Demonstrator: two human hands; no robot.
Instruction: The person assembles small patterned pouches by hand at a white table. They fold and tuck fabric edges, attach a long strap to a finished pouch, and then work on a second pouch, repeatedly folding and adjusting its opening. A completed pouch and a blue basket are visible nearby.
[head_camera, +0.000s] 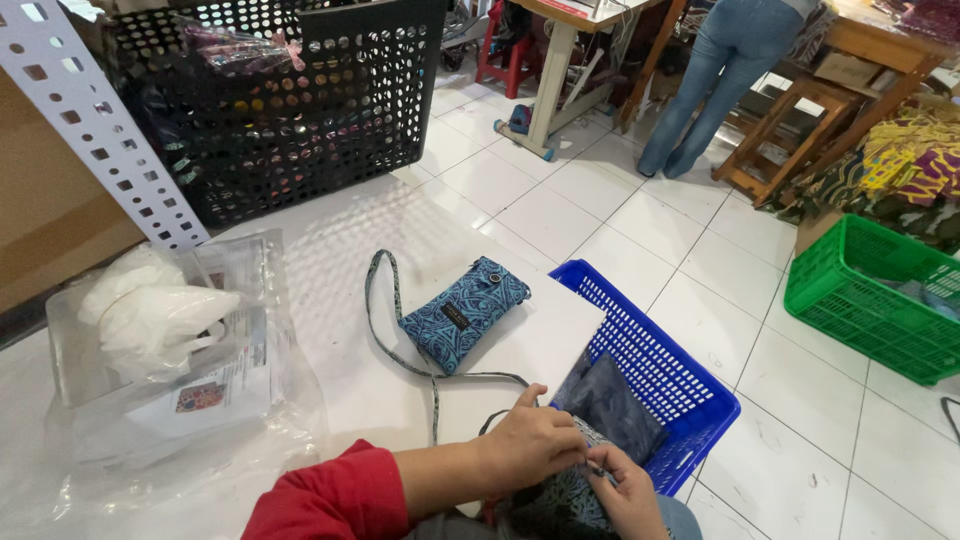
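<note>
— What's the room like?
— White tiled floor (640, 230), a white desk (340, 250), and a big black perforated basket (280, 100) stuffed with fabric goods.
— And the blue plastic crate (670, 380)?
— It holds dark patterned pouches. One finished blue patterned strap pouch (462, 312) lies on the desk.
— The hands?
— Left hand (530, 445) and right hand (625, 490), fingers pinched on a dark batik pouch (560, 505) at the lap, apparently mid-work.

I'm in a sewing workshop — a sewing-machine table (560, 60) top centre, printed fabrics (915, 165) heaped upper right, crates around me — black (300, 110), blue (660, 370), green (870, 300).
</note>
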